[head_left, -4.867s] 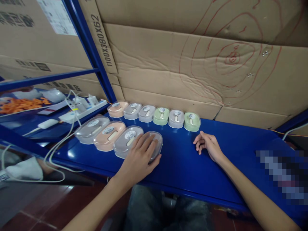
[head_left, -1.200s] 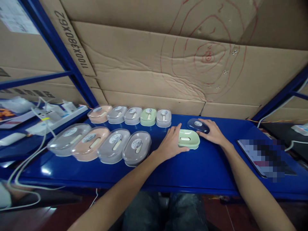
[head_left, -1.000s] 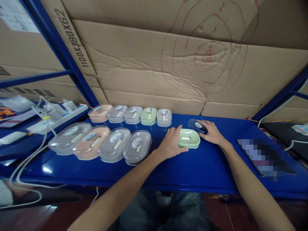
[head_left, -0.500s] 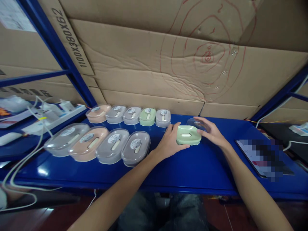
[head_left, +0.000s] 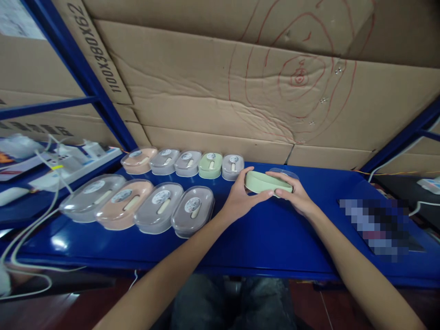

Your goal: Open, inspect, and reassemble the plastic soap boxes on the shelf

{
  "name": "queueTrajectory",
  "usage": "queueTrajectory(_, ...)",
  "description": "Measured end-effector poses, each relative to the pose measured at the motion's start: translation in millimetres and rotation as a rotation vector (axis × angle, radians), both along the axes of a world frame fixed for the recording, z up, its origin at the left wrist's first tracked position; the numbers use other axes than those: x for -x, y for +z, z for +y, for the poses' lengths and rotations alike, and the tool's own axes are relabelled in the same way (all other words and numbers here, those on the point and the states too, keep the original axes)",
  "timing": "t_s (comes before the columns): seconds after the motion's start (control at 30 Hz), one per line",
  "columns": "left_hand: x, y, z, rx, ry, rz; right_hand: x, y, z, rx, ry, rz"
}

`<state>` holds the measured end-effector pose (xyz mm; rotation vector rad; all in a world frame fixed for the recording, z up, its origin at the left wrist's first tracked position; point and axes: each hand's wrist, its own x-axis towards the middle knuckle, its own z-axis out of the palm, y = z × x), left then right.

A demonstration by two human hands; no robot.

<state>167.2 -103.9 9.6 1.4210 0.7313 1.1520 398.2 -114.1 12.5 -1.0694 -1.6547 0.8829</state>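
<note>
Far left: power strip point(head_left: 74, 161) with white cables trailing off the shelf edge, out of the way.
Front row: four lidded soap boxes point(head_left: 140, 207), overlapped like tiles, probably to save room.
Back row: five smaller lidded boxes point(head_left: 182, 162), side by side along the cardboard wall point(head_left: 240, 101).
Left hand point(head_left: 237, 199): fingers clamped on the green tray's point(head_left: 266, 182) left end, raised and tilted above the blue desk point(head_left: 268, 238).
Right hand point(head_left: 297, 195): grips the tray's right end; clear lid point(head_left: 285, 173) sits just behind.

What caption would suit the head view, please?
Both hands, left hand and right hand, hold a green soap dish above the blue shelf.
</note>
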Motion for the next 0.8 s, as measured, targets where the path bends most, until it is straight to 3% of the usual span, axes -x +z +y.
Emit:
queueTrajectory(0.17,-4,1.7,-1,0.125,-0.030,-0.102,7,-5.7,-1,0.130,-0.025,0.155)
queueTrajectory(0.3,-7,2.2,-2,0.083,-0.075,-0.131,7,-10.7,2,0.246,-0.090,0.257)
queueTrajectory(0.57,-8,-5.6,0,0.116,0.009,-0.053,-3,-3.1,12,0.220,-0.111,0.314)
queueTrajectory(0.8,-4,5.8,-6,0.143,0.009,-0.071,-17,0.0,17,0.278,-0.084,0.454)
